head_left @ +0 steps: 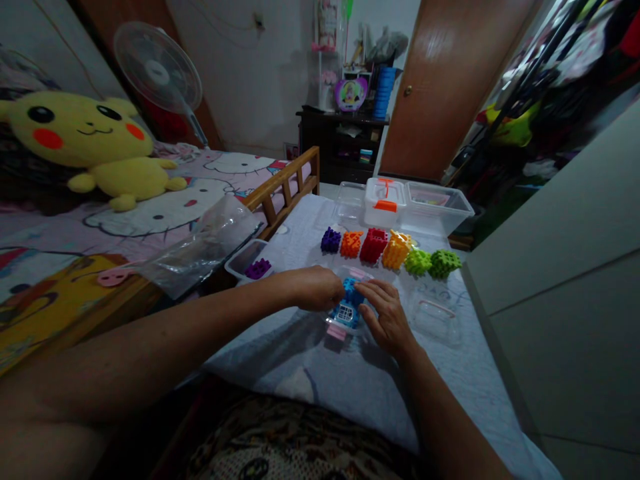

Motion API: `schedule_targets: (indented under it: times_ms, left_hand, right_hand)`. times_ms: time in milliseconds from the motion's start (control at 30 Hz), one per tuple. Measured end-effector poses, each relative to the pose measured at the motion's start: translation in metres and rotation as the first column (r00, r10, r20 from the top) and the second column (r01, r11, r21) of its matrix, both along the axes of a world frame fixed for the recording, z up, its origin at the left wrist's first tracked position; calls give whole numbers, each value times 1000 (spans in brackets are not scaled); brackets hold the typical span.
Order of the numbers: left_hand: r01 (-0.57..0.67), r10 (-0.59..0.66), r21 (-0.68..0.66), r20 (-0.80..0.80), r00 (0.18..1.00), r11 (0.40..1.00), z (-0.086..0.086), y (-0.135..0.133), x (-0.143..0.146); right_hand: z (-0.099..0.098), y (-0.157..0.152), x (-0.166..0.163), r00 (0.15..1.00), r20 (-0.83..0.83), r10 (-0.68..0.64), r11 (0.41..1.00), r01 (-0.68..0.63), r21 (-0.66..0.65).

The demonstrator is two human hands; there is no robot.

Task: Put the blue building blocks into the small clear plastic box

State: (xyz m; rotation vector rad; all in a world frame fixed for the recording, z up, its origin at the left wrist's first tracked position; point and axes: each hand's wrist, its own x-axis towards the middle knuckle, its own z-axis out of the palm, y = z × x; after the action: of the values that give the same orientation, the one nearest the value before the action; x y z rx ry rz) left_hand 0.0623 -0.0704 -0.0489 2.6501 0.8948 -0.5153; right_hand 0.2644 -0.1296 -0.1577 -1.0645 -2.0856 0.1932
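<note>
A small clear plastic box with pink latches stands on the cloth-covered table in front of me. Inside it are blue interlocking toy blocks, one with a white grid-like part. My left hand is curled at the box's left side, against the blue blocks; its fingertips and whatever they grip are hidden. From the right, my right hand reaches over the rim with its fingers stretched out, touching the blue blocks.
Behind the box runs a row of block clusters: dark purple, orange, red, yellow and green. A clear lid lies right. Left is a tub with purple blocks; behind stands a lidded box.
</note>
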Motion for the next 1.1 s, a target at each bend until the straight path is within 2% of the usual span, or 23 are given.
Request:
schedule_targets:
  times_ms: [100,167,233,433,567,933,1100]
  left_hand:
    - [-42,38,168,32,999,985,6,-5,3]
    - [-70,43,277,102,994,958,4,-8,6]
    - [-76,23,326,161,987,942,-2,-9,11]
    - [-75,16,349,168,986,934,-28,-3,21]
    - [-63,-1,372,170,985,926,-36,0,20]
    - [-40,-54,423,209,977,905,-28,-14,13]
    - [-42,-36,356,209,977,934,-23,-24,8]
  right_hand:
    - [1,0,6,992,-111,-61,998,62,9]
    - [0,0,9,977,-180,-113,993,118,14]
    - [-2,-1,12,963,-222,-151,987,158,12]
    - [-9,-1,14,945,-262,-194,980,197,-15]
    - [-9,-1,14,943,-271,-193,980,197,-14]
    - [-11,-1,14,932,-305,-195,981,180,-77]
    - [-10,-2,14,931,-312,-191,981,172,-86]
